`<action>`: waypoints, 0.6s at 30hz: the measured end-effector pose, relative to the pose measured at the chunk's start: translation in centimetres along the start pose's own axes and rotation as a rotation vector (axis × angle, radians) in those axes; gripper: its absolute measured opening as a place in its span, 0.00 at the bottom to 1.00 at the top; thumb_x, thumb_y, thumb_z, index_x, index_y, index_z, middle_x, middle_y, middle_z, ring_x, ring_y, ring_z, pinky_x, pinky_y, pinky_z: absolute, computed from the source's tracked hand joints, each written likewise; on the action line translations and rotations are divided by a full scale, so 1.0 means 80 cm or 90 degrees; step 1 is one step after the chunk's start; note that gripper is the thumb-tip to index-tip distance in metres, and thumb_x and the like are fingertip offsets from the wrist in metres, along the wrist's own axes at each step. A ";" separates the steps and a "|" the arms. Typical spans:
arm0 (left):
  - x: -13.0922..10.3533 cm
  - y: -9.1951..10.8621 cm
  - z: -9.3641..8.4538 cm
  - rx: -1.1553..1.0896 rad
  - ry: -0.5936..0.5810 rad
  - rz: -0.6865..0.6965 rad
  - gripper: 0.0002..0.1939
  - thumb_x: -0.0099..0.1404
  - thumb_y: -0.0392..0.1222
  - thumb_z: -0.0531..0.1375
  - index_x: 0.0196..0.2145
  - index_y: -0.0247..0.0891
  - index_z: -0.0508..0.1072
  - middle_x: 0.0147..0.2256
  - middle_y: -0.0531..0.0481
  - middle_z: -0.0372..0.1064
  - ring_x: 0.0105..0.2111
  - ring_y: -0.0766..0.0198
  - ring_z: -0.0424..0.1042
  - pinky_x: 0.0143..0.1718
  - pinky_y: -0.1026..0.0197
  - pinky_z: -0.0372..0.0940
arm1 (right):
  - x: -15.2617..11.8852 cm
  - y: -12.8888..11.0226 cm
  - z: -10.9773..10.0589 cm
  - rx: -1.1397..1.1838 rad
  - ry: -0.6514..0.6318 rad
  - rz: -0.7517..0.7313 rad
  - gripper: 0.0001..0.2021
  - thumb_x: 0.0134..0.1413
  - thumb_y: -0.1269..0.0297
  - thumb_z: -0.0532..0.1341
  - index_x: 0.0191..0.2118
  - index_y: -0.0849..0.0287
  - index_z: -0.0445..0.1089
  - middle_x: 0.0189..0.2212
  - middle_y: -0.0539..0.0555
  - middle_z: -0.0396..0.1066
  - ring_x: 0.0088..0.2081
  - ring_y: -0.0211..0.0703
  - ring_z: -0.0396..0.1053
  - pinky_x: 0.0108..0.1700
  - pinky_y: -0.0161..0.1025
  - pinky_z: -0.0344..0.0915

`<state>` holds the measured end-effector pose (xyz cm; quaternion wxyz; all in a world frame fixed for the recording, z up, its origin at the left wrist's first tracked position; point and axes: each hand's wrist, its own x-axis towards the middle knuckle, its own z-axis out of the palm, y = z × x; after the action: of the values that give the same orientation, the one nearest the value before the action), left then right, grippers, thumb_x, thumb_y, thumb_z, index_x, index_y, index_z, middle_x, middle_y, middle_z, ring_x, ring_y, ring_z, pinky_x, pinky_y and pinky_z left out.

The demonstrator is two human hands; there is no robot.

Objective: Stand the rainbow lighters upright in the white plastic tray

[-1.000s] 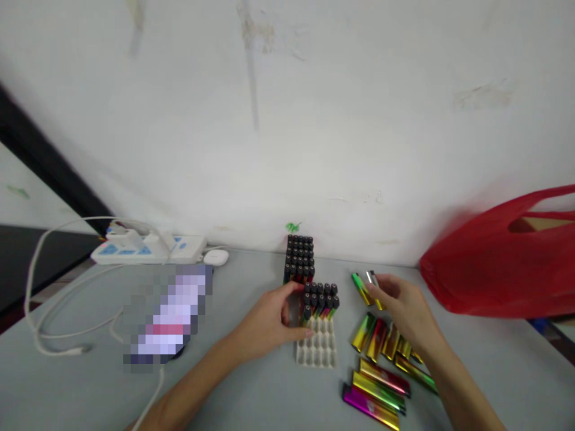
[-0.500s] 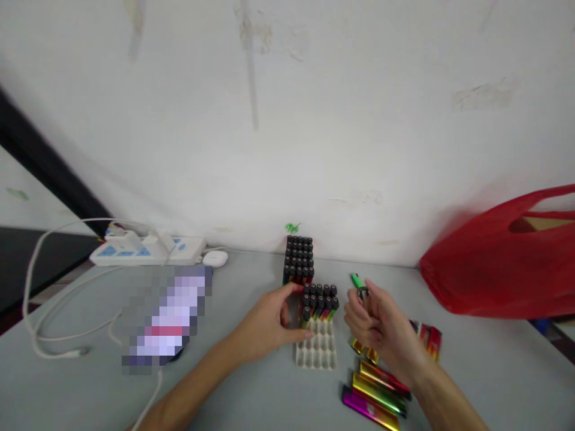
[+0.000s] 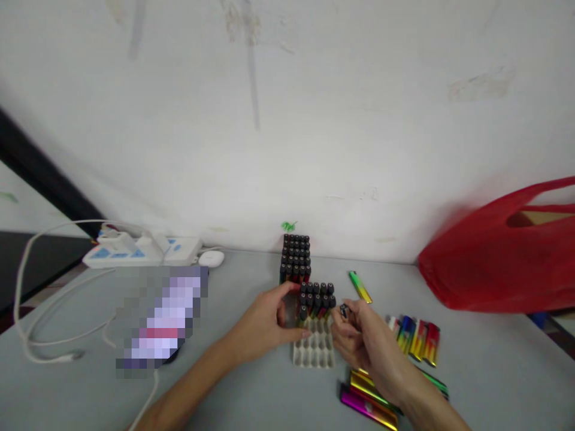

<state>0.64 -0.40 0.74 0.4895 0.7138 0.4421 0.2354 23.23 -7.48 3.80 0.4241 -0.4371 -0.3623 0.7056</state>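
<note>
Shifted leftward, right hand [image 3: 359, 335] curled beside white tray [image 3: 314, 353]

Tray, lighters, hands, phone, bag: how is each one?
White tray: part full, front pockets empty
Back lighters: packed, upright
Loose lighters: lying flat
Left hand: curled at tray's left
Right hand: closed on a lighter
Phone: screen lit, blurred
Power strip: plugs in
Red bag: bulging

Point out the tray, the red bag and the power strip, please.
Tray [image 3: 314, 353]: head view, on its bare near cells.
Red bag [image 3: 489, 272]: head view, on its body.
Power strip [image 3: 183, 249]: head view, on its right end.
</note>
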 end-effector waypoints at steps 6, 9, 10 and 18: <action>0.000 -0.001 0.000 -0.003 -0.003 -0.007 0.43 0.56 0.50 0.80 0.64 0.34 0.73 0.26 0.61 0.66 0.26 0.63 0.65 0.26 0.64 0.54 | 0.003 0.003 0.000 -0.025 0.032 0.000 0.27 0.66 0.38 0.57 0.24 0.50 0.50 0.19 0.40 0.40 0.21 0.35 0.35 0.23 0.39 0.34; 0.000 0.000 0.001 -0.004 -0.001 -0.008 0.42 0.56 0.50 0.79 0.63 0.35 0.73 0.25 0.61 0.66 0.25 0.63 0.66 0.26 0.64 0.54 | 0.005 0.001 0.001 -0.028 0.026 0.007 0.29 0.63 0.34 0.58 0.24 0.50 0.50 0.18 0.39 0.39 0.21 0.35 0.35 0.23 0.40 0.35; 0.000 0.000 0.001 -0.005 0.000 -0.006 0.42 0.55 0.50 0.79 0.63 0.35 0.73 0.25 0.61 0.66 0.25 0.63 0.66 0.26 0.64 0.54 | 0.005 0.000 0.002 -0.026 0.021 0.011 0.30 0.62 0.32 0.58 0.23 0.50 0.50 0.18 0.39 0.39 0.21 0.35 0.34 0.23 0.40 0.34; -0.001 0.002 -0.001 -0.007 -0.004 0.018 0.41 0.57 0.51 0.79 0.63 0.35 0.73 0.26 0.60 0.66 0.26 0.64 0.65 0.26 0.64 0.55 | 0.003 -0.010 0.000 -0.012 0.005 0.056 0.33 0.58 0.30 0.61 0.23 0.51 0.50 0.19 0.39 0.39 0.21 0.34 0.34 0.23 0.40 0.33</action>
<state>0.61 -0.46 0.92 0.4915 0.7180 0.4291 0.2423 23.41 -6.99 4.43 0.3898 -0.4592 -0.3481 0.7183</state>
